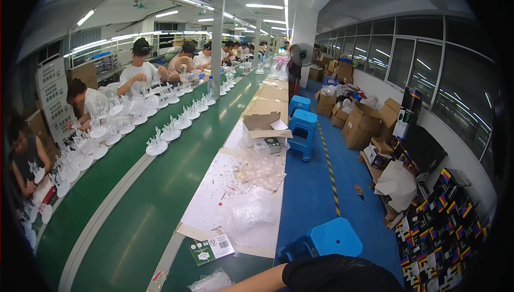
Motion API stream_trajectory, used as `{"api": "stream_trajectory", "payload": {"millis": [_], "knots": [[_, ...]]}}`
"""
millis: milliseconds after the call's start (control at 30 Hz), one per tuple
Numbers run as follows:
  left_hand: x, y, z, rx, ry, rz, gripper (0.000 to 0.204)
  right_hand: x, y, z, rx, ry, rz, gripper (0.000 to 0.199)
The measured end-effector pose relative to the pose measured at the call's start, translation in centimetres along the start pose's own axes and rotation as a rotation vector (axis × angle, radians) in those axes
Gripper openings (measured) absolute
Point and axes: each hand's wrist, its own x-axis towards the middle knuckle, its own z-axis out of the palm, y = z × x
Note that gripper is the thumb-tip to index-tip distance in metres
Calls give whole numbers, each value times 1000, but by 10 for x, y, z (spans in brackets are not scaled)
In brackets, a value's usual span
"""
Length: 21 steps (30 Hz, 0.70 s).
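Note:
A bare forearm [257, 283] comes out of a black sleeve [337, 273] at the lower edge and runs left. Its hand lies outside the picture, and I cannot tell which arm it is. Neither my left hand nor my right hand shows. Close to the forearm lies a crumpled clear plastic bag [212, 281]. A flat green and white printed card [211, 249] rests just beyond it, at the near end of the work table. More clear plastic film [249, 218] is spread on the white tabletop [201, 206].
An opened carton [257, 131] with a small green-white box [267, 146] stands on the table. Clear plastic ornaments line the green conveyor [198, 147]; co-workers [140, 72] sit beyond. Blue stools [336, 237], a fan [301, 54] and cartons [363, 125] stand right.

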Motion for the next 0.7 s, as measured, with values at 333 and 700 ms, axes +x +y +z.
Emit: {"api": "stream_trajectory", "payload": {"millis": [333, 700], "knots": [[3, -7, 2, 47, -40, 17, 13, 0, -9, 1, 10, -52, -17, 22], [-1, 25, 25, 40, -42, 107, 12, -5, 12, -17, 52, -127, 152, 13]]}}
